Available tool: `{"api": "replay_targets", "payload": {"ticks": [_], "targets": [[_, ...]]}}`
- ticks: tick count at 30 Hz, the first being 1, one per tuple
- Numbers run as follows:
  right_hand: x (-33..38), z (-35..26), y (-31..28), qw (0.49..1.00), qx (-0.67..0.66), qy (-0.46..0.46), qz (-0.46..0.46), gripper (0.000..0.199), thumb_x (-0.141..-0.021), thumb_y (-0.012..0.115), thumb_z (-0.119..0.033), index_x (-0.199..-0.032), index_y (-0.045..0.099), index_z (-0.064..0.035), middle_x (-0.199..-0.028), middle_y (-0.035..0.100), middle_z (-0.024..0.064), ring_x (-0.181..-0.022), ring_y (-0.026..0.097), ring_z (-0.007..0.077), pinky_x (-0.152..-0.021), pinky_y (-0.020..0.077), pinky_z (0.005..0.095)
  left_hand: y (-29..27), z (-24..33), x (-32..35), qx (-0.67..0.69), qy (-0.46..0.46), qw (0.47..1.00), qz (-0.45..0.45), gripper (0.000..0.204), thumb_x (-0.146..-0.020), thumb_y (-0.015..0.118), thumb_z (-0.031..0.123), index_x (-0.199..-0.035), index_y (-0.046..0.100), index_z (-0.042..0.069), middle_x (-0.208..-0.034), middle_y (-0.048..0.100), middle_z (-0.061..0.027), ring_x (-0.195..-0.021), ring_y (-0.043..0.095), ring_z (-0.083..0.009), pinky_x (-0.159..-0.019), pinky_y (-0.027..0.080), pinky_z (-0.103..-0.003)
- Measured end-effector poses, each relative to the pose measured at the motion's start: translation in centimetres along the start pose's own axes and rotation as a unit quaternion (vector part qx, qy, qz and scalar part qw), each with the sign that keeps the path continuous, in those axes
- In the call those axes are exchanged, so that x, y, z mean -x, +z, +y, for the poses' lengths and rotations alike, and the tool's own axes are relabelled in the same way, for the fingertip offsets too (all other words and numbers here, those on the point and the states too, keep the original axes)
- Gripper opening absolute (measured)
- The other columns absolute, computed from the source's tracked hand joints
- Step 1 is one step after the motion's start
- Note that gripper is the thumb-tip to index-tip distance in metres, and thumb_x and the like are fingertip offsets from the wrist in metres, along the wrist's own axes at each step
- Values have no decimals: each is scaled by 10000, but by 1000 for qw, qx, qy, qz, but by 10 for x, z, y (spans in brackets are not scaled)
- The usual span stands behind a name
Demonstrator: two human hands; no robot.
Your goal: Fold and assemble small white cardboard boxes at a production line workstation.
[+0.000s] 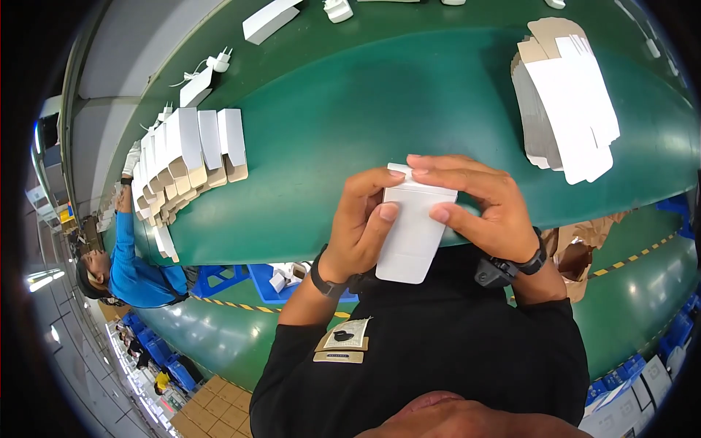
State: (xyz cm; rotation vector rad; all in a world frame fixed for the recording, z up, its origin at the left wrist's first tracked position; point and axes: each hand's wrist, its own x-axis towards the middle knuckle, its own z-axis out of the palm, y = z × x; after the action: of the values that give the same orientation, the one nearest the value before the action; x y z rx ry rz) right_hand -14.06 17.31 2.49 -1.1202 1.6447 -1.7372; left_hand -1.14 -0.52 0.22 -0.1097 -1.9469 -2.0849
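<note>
Between my two hands is a small white carton (412, 230), held over the near edge of the green table, its long flap pointing toward me. My left hand (367, 212) grips its left side, thumb on the front face and fingers at the far end. My right hand (478, 201) closes on the right side, with fingers lying across the far end and thumb on the face. The far end's fold is partly hidden under my fingers. To the right lies a stack of flat white carton blanks (566, 102), apart from my hands.
Several formed white cartons (191, 142) with open ends stand in a row at the left. White plugs with cords (219, 62) lie beyond them. A co-worker in blue (142, 259) is at the far left. A blue bin (266, 288) sits below the table edge, a brown paper bag (577, 255) at right.
</note>
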Motion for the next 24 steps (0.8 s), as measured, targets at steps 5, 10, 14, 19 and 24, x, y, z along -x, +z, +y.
{"api": "replay_targets", "payload": {"ticks": [5, 10, 14, 19, 24], "targets": [[2, -2, -10, 987, 149, -49, 38, 365, -858, 690, -91, -1213, 657, -17, -1278, 630, 182, -1183, 602, 345, -1004, 464, 415, 5, -4, -14, -52, 0, 999, -12, 326, -1018, 475, 105, -1324, 386, 38, -1199, 526, -133, -996, 569, -184, -892, 461, -319], [10, -45, -44, 854, 482, -43, 190, 395, -850, 698, -107, -1227, 635, -7, -1276, 625, 182, -1214, 572, 357, -1034, 425, 439, -15, 5, -83, -255, -5, 960, 114, 261, -1020, 481, 123, -1264, 446, 38, -1120, 541, -84, -951, 532, -113, -871, 424, -247], [29, -48, -69, 725, 642, 23, 249, 406, -848, 692, -103, -1234, 621, -2, -1274, 621, 179, -1227, 554, 364, -1052, 398, 448, -29, 9, -178, -167, -19, 973, 156, 299, -1005, 541, 167, -1262, 458, 40, -1039, 589, -71, -889, 545, -109, -809, 443, -236], [33, -36, -74, 710, 648, 21, 275, 332, -879, 650, -93, -1198, 633, -4, -1222, 646, 168, -1187, 582, 347, -1046, 405, 448, 6, -44, -306, -13, -23, 987, 159, 330, -943, 635, 131, -1216, 467, 51, -948, 633, -110, -887, 630, -147, -651, 530, -274], [30, -47, -76, 698, 636, -27, 327, 250, -921, 589, -66, -1155, 650, -1, -1155, 682, 142, -1125, 629, 306, -1033, 421, 450, 23, -79, -352, -56, -115, 983, 132, 336, -919, 638, 107, -1225, 515, 41, -1099, 618, -179, -1024, 629, -203, -757, 545, -311]]}}
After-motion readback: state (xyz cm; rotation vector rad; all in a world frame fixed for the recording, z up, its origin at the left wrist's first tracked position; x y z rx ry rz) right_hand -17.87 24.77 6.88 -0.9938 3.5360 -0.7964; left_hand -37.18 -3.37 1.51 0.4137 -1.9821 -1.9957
